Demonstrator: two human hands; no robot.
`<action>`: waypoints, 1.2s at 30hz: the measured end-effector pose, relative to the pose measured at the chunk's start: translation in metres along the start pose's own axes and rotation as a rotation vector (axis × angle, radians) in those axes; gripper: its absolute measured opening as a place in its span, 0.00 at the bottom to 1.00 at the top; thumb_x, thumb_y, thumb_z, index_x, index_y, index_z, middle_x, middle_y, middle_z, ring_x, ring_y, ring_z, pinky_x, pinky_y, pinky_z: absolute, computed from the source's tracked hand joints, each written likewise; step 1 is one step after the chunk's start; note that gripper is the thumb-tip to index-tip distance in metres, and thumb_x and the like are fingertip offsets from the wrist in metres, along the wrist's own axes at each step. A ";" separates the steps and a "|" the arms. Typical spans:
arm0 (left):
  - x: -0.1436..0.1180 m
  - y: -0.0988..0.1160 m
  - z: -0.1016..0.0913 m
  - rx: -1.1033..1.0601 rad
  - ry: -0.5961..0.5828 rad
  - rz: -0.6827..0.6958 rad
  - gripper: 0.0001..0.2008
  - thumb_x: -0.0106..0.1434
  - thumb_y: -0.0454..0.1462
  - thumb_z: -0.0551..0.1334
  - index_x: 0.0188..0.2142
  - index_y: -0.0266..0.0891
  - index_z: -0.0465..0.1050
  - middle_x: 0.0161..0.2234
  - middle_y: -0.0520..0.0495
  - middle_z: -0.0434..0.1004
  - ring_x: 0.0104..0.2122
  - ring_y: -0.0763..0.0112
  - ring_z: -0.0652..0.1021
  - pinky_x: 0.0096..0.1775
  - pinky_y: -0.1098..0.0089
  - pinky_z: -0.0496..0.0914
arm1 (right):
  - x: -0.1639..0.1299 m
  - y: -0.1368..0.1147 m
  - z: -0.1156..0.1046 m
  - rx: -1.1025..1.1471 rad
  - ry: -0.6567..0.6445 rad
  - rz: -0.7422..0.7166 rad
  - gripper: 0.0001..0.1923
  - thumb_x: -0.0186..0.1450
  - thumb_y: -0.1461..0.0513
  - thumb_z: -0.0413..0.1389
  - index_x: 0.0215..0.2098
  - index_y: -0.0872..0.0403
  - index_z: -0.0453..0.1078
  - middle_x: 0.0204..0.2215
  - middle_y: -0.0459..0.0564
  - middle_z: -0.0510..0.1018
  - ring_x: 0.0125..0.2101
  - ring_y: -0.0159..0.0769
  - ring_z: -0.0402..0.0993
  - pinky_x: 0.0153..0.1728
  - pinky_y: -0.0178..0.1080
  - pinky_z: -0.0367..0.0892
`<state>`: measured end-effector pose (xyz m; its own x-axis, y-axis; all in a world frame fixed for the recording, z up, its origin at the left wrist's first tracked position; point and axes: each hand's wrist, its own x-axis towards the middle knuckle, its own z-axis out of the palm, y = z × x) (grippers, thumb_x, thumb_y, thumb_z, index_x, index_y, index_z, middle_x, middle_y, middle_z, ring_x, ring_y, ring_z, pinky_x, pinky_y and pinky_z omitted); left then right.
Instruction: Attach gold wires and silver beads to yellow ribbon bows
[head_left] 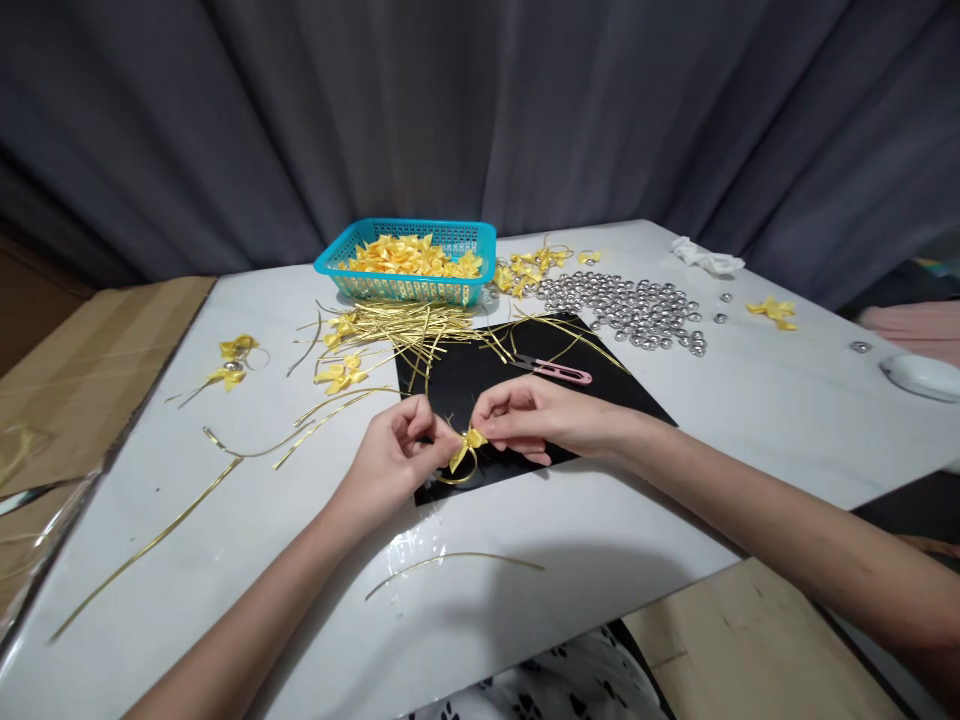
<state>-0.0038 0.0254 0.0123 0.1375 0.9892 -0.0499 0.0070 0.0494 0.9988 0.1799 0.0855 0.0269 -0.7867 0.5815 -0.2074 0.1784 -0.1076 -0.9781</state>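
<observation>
Small yellow satin ribbon bow (pixel 466 443) pinched at frame centre, just above the front edge of a black rectangular mat (pixel 525 385) on the white bench (pixel 675 500). Thin gold metallic twist wire (pixel 454 476) looped below the bow, curling down over the mat's lower edge.

Risks, judged from this hold: bow small and slippery, so likely to slide out if either pinch eases; wire springy, so apt to uncoil or kink if twisted unevenly; loop close to the fingertips, so easily snagged. Loose gold wire strands (pixel 397 330) lying just behind in the upper-centre, long ends reaching toward the wrists and liable to be dragged by a forearm. Pink-handled snips (pixel 559 372) resting on the mat just beyond the right hand, near enough to be nudged.

Grip: left hand (pixel 397 455) closed narrow, thumb and forefinger tips pressed together on the wire at the bow's left side, other fingers curled in. Right hand (pixel 536 418) likewise closed narrow, fingertips nipping the bow's right edge, palm turned down. Exact contact under the fingertips hidden.

Elsewhere: turquoise plastic mesh basket (pixel 352 262) full of yellow bows at upper centre; heap of silver metal bells (pixel 630 310) at upper right.
</observation>
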 end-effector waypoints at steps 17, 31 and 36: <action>0.001 0.002 -0.002 -0.089 0.055 0.014 0.20 0.50 0.31 0.65 0.20 0.41 0.48 0.20 0.53 0.71 0.22 0.77 0.67 0.27 0.74 0.62 | -0.001 0.005 0.004 -0.092 -0.026 0.079 0.11 0.65 0.56 0.50 0.32 0.56 0.62 0.13 0.34 0.56 0.10 0.21 0.48 0.11 0.27 0.46; -0.001 0.002 -0.001 -0.052 -0.086 -0.040 0.21 0.52 0.32 0.65 0.22 0.41 0.48 0.21 0.55 0.70 0.21 0.80 0.65 0.25 0.76 0.61 | 0.008 0.013 0.017 -0.220 0.288 -0.029 0.11 0.63 0.59 0.53 0.26 0.58 0.64 0.17 0.40 0.64 0.16 0.21 0.54 0.17 0.27 0.50; -0.003 -0.002 0.000 0.064 -0.060 0.039 0.18 0.55 0.32 0.61 0.22 0.41 0.48 0.23 0.54 0.71 0.22 0.79 0.66 0.26 0.75 0.61 | 0.008 0.007 0.012 -0.040 0.269 0.254 0.25 0.68 0.51 0.42 0.25 0.59 0.69 0.14 0.42 0.67 0.10 0.22 0.53 0.11 0.29 0.51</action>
<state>-0.0040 0.0223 0.0109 0.1975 0.9802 -0.0130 0.0637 0.0003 0.9980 0.1679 0.0800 0.0184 -0.5317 0.7324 -0.4253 0.3750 -0.2467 -0.8936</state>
